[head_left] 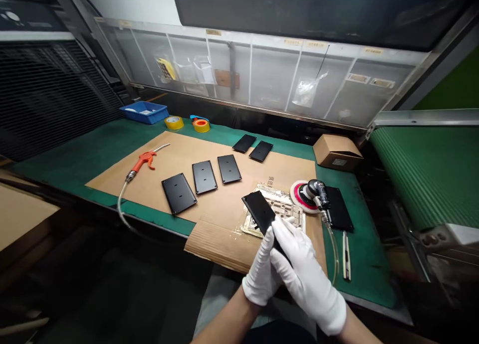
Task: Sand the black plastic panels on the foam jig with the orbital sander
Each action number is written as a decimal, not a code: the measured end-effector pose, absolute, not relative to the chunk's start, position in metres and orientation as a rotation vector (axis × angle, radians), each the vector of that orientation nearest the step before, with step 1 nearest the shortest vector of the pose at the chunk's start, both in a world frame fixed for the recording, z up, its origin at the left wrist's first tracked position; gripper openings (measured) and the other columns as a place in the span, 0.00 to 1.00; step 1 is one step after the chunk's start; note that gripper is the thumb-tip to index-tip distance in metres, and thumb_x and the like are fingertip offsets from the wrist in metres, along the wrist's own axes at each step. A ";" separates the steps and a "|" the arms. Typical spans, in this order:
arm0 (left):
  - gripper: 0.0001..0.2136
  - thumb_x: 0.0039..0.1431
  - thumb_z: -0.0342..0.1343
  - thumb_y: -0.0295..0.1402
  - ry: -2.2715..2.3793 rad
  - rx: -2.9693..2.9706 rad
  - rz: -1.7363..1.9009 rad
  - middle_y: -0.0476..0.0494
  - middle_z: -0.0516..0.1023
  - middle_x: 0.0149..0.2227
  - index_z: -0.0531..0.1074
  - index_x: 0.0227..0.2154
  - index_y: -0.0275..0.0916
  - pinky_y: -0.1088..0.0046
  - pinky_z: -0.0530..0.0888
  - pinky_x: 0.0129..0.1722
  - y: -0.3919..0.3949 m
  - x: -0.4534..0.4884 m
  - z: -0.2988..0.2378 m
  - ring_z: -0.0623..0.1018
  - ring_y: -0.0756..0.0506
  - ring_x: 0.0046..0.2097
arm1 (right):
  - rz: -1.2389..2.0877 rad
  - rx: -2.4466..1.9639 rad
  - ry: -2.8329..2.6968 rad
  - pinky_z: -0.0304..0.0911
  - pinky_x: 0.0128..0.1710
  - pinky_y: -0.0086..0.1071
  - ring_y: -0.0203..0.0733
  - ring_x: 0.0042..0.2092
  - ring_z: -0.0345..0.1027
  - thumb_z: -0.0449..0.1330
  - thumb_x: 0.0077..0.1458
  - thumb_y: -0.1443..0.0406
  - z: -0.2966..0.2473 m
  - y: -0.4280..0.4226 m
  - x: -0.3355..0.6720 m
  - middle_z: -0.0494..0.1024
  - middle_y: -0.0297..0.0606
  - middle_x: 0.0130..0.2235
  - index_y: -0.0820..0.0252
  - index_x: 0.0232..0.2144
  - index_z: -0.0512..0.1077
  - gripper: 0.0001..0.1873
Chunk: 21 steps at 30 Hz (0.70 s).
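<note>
Both hands wear white gloves and meet around one flat black rectangular panel (258, 210), held tilted above the front of the bench. My left hand (262, 271) grips its near end from the left and below. My right hand (299, 264) closes over the same end from the right, its fingers lying near the panel's edge. The near part of the panel is hidden by the gloves. Beneath it lies a pale fixture plate (297, 217) with cutouts and shiny tape. A polisher (314, 194) with a round pad rests just right of that plate.
Several similar black panels (204, 177) lie on the cardboard sheet (168, 149). An orange air blow gun (144, 160) with a hose is at left. Tape rolls (174, 123) and a blue tray (145, 112) stand behind. A cardboard box (337, 152) and a utility knife (346, 257) are at right.
</note>
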<state>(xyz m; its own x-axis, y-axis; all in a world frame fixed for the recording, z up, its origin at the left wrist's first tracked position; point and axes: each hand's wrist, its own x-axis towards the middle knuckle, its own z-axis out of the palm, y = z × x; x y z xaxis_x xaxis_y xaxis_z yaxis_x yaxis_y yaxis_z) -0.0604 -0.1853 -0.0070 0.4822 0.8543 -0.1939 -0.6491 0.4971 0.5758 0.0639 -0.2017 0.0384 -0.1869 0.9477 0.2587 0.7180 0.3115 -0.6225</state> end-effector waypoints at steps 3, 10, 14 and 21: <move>0.29 0.62 0.54 0.59 0.477 0.246 0.987 0.37 0.81 0.48 0.78 0.51 0.39 0.53 0.76 0.55 -0.189 -0.079 -0.008 0.80 0.37 0.50 | 0.516 -1.537 -1.816 0.59 0.68 0.50 0.51 0.67 0.62 0.46 0.71 0.56 0.007 -0.227 0.092 0.71 0.40 0.65 0.51 0.66 0.67 0.26; 0.48 0.54 0.43 0.74 0.366 0.134 0.809 0.30 0.81 0.45 0.76 0.54 0.30 0.56 0.77 0.39 -0.194 -0.119 0.011 0.81 0.36 0.37 | 0.258 -2.836 -1.210 0.69 0.37 0.56 0.75 0.44 0.75 0.45 0.64 0.43 -0.089 -0.232 0.222 0.76 0.72 0.44 0.80 0.59 0.68 0.44; 0.54 0.48 0.43 0.77 0.347 0.130 0.697 0.30 0.81 0.42 0.75 0.54 0.29 0.59 0.74 0.39 -0.198 -0.121 0.018 0.80 0.38 0.34 | 0.496 -2.896 -1.197 0.69 0.37 0.48 0.66 0.42 0.77 0.42 0.66 0.49 -0.109 -0.232 0.234 0.78 0.63 0.42 0.71 0.56 0.70 0.35; 0.29 0.61 0.57 0.59 0.480 0.051 0.808 0.38 0.77 0.40 0.77 0.46 0.35 0.75 0.67 0.28 -0.206 -0.121 0.019 0.72 0.48 0.33 | 0.431 -2.809 -1.033 0.70 0.39 0.52 0.68 0.44 0.77 0.45 0.64 0.51 -0.096 -0.255 0.235 0.81 0.58 0.41 0.62 0.54 0.76 0.30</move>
<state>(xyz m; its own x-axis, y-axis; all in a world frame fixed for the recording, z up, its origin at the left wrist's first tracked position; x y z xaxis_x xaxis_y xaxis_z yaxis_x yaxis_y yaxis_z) -0.1210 -0.2061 0.0187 0.5901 0.7053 -0.3929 -0.6826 0.6957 0.2238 0.2350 -0.2553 -0.0964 0.7268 0.6494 -0.2238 0.6158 -0.7604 -0.2065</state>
